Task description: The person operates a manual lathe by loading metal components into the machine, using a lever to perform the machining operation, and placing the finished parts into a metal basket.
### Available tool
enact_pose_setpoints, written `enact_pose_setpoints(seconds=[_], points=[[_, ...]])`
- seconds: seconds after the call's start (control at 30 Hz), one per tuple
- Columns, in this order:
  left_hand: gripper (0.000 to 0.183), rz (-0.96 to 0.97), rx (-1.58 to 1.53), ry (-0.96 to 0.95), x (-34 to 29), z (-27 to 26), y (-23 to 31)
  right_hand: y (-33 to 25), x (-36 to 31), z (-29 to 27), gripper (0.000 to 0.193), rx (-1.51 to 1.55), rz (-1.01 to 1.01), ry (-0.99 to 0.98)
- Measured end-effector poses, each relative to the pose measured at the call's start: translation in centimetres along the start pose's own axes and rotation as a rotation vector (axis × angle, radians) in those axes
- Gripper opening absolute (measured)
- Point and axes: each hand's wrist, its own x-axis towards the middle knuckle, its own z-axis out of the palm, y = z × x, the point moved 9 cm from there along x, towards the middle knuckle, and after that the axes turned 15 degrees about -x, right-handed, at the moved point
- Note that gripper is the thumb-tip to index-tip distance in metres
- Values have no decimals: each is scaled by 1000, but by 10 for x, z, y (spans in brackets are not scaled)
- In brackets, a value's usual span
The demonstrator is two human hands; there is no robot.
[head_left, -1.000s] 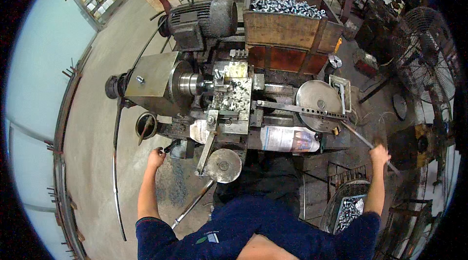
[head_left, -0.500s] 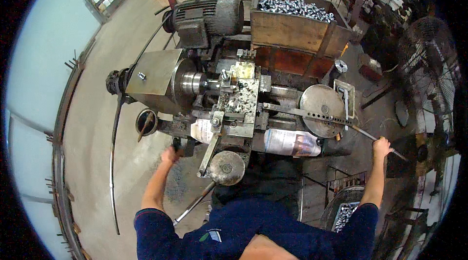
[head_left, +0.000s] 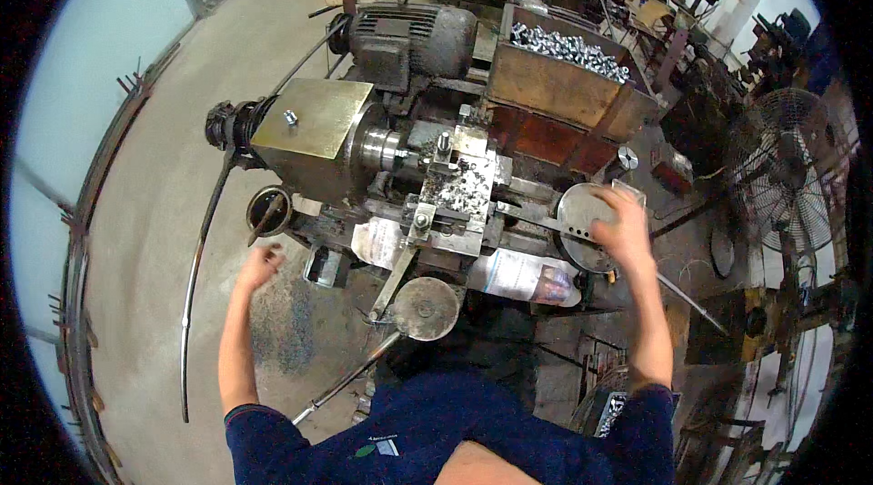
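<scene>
A small lathe stands before me, its spindle chuck [head_left: 380, 149] next to a tool slide [head_left: 459, 180] strewn with metal chips. My right hand [head_left: 623, 226] is over the round metal disc [head_left: 582, 203] at the lathe's right end, fingers and thumb spread, nothing visible between them. A perforated flat bar [head_left: 536, 220] crosses that disc, and a long lever rod [head_left: 691, 303] runs out beyond my wrist. My left hand [head_left: 261, 267], slightly blurred, hangs in the air just below a round pot [head_left: 269, 210] with a brush-like stick in it. Its fingers are loosely bent and apart.
Behind the lathe are an electric motor [head_left: 414, 40] and a wooden bin [head_left: 546, 85] full of small metal parts. A second round disc [head_left: 426, 310] with a lever sits close to my body. A standing fan [head_left: 782, 167] is on the right. Printed paper [head_left: 523, 278] covers the front rail.
My right hand has let go of the lever rod and moved left and up over the disc. My left hand has moved left, away from the lathe's front. The view has shifted slightly.
</scene>
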Motion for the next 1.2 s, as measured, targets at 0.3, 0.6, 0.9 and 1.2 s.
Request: enact_pose_setpoints(seconds=[0.3, 0.6, 0.9, 1.2], points=[[30, 50, 351, 784, -136, -195, 10, -282, 112, 99, 29, -349, -622, -115], [48, 65, 481, 727, -177, -75, 23, -284, 117, 129, 24, -364, -658, -228], [23, 6, -500, 260, -104, -80, 15, -276, 123, 141, 26, -218, -563, -250], [20, 46, -465, 414, -123, -85, -1, -187, 124, 19, 27, -274, -545, 28]])
